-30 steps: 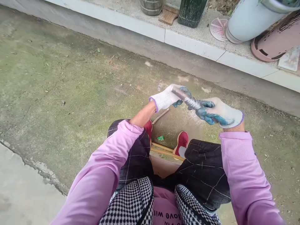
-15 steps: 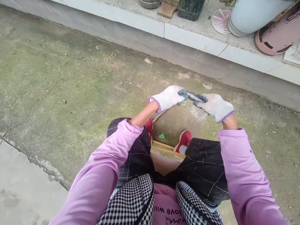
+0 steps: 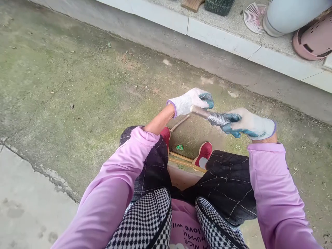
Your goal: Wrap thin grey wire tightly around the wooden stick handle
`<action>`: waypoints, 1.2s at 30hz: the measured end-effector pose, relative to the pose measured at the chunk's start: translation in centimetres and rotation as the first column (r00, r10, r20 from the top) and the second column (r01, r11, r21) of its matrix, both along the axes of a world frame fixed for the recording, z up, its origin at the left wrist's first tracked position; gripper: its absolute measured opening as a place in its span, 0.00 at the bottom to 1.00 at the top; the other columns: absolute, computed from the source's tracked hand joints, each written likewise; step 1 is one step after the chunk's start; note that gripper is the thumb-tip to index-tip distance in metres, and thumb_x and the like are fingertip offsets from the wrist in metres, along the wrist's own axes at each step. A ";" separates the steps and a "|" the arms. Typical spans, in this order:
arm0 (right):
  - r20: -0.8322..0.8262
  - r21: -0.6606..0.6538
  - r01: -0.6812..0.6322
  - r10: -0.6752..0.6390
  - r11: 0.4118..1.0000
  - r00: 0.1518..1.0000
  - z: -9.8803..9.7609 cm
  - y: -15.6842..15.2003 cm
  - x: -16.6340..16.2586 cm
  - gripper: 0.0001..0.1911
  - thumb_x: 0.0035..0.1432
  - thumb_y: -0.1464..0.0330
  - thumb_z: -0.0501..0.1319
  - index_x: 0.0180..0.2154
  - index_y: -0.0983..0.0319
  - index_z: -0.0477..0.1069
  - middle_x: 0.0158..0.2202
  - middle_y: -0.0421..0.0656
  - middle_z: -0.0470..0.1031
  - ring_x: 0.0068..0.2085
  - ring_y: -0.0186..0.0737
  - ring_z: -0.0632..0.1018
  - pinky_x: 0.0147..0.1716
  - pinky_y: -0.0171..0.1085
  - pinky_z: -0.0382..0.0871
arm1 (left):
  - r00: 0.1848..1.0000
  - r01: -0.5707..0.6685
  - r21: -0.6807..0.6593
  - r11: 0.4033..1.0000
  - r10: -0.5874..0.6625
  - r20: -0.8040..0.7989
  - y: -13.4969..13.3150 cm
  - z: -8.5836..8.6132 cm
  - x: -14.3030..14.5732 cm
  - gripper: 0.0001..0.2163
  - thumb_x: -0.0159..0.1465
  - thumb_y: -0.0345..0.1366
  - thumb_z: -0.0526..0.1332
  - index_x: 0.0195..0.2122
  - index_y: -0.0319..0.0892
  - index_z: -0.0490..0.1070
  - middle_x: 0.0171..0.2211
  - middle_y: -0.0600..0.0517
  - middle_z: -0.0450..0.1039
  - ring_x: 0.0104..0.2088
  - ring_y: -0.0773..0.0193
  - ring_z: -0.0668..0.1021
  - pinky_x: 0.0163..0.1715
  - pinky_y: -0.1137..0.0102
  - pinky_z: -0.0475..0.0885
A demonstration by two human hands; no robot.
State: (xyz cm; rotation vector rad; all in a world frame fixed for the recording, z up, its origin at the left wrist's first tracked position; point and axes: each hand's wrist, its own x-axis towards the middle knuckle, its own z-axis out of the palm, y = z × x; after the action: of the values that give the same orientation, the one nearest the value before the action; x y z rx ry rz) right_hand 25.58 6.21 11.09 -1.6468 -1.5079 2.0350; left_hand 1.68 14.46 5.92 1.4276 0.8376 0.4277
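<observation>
I sit with both hands in white gloves with blue-grey palms, held above my knees. My right hand [image 3: 250,125] is closed round the right end of a short stick [image 3: 201,112] whose middle is wound with shiny silver wire [image 3: 217,119]. The stick points up and to the left. My left hand [image 3: 190,101] is at its bare left end, fingers curled just above it; whether they pinch the stick or a strand is hidden. My red shoes [image 3: 204,152] rest on the ground below.
A thin twig [image 3: 179,123] and a green scrap [image 3: 178,147] lie on mossy concrete by my feet. Wooden rails [image 3: 186,163] cross between my legs. On the raised ledge [image 3: 220,38] behind stand a white bucket [image 3: 287,15], a pink pot [image 3: 312,39] and a round white grate [image 3: 252,15].
The stick has tilted so its left end is free below my left hand. My right hand has turned palm-up and moved slightly right. The view has shifted down a little.
</observation>
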 end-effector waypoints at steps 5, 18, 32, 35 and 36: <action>0.457 0.025 -0.274 0.232 0.961 0.859 -2.4 0.6 -0.4 0.10 0.56 0.59 0.75 0.36 0.58 0.85 0.25 0.39 0.76 0.23 0.35 0.71 0.23 0.36 0.61 | 0.978 0.128 0.181 0.975 -0.093 -0.187 -0.6 0.8 -0.6 0.08 0.61 0.29 0.65 0.25 0.41 0.72 0.23 0.59 0.66 0.28 0.70 0.66 0.32 0.70 0.61; 0.760 0.240 -0.334 0.037 0.911 0.649 -3.4 2.3 -0.4 0.11 0.65 0.66 0.71 0.31 0.55 0.73 0.26 0.43 0.72 0.29 0.44 0.72 0.32 0.42 0.61 | 0.925 0.084 0.179 0.980 -0.009 -0.381 -0.9 0.3 -0.6 0.12 0.64 0.27 0.66 0.24 0.45 0.76 0.20 0.54 0.75 0.20 0.66 0.70 0.27 0.69 0.63; -0.380 0.117 0.540 -0.465 0.833 0.800 -1.4 -0.4 -2.2 0.29 0.55 0.49 0.82 0.49 0.58 0.79 0.21 0.31 0.65 0.17 0.30 0.59 0.14 0.34 0.52 | 0.983 0.122 -0.351 0.928 -0.063 0.174 -2.2 -0.1 1.5 0.11 0.70 0.38 0.75 0.36 0.36 0.79 0.32 0.47 0.84 0.31 0.66 0.84 0.39 0.69 0.83; -0.506 0.070 0.542 -0.438 0.838 0.743 -1.7 -0.6 -2.3 0.25 0.61 0.50 0.80 0.51 0.58 0.82 0.21 0.32 0.62 0.17 0.31 0.55 0.13 0.35 0.49 | 0.968 0.141 -0.385 0.912 -0.045 0.249 -2.1 -0.2 1.4 0.16 0.69 0.44 0.77 0.36 0.37 0.77 0.33 0.46 0.84 0.33 0.64 0.85 0.43 0.66 0.84; -0.531 0.063 0.558 -0.446 0.827 0.721 -1.7 -0.6 -2.4 0.23 0.61 0.51 0.80 0.51 0.57 0.83 0.21 0.32 0.62 0.18 0.31 0.54 0.12 0.36 0.48 | 0.962 0.142 -0.405 0.903 -0.028 0.273 -2.1 0.0 1.3 0.17 0.70 0.46 0.76 0.35 0.38 0.77 0.33 0.46 0.83 0.34 0.63 0.85 0.43 0.65 0.84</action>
State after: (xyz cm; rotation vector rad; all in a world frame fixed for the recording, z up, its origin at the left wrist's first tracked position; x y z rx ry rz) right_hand 23.21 5.57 9.34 -1.1460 -0.9231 1.7178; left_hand 2.96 12.31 5.89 0.9744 0.6033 0.3327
